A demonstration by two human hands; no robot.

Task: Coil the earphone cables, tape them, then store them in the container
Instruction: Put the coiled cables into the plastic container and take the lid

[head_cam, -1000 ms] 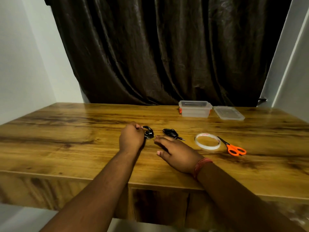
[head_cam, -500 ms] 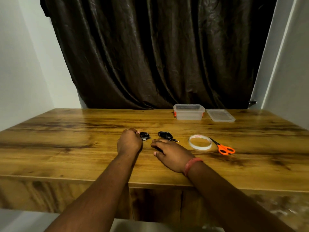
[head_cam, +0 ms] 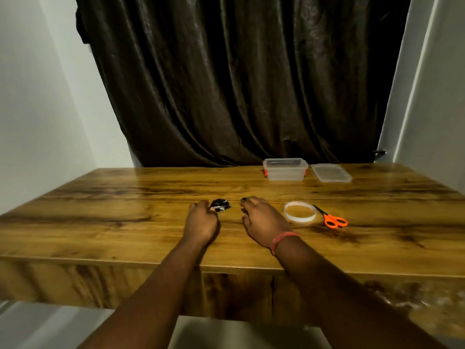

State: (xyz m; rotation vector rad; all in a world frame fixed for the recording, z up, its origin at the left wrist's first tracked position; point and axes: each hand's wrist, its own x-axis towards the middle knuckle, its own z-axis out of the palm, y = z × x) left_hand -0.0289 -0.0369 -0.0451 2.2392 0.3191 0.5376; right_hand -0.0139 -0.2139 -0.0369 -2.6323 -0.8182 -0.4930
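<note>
Two hands at the earphone bundles

Dark curtain (head_cam: pixel 239 79) hangs behind the wooden surface (head_cam: pixel 100 210). At its far edge sits the clear container (head_cam: pixel 285 170), lid (head_cam: pixel 331 173) lying just beside it. Nearer, the tape roll (head_cam: pixel 300 212) lies flat with orange scissors (head_cam: pixel 332 219) close to its right. Left hand (head_cam: pixel 201 222) has fingers curled, pinching the coiled earphone bundle (head_cam: pixel 221 205) on the wood. Right hand (head_cam: pixel 264 220), wearing a red wristband (head_cam: pixel 283 239), covers the second earphone cable (head_cam: pixel 244 199); whether it grips it I cannot tell

Wooden table (head_cam: pixel 125 212): container (head_cam: pixel 285 170), tape (head_cam: pixel 299 212), scissors (head_cam: pixel 331 218)
</note>
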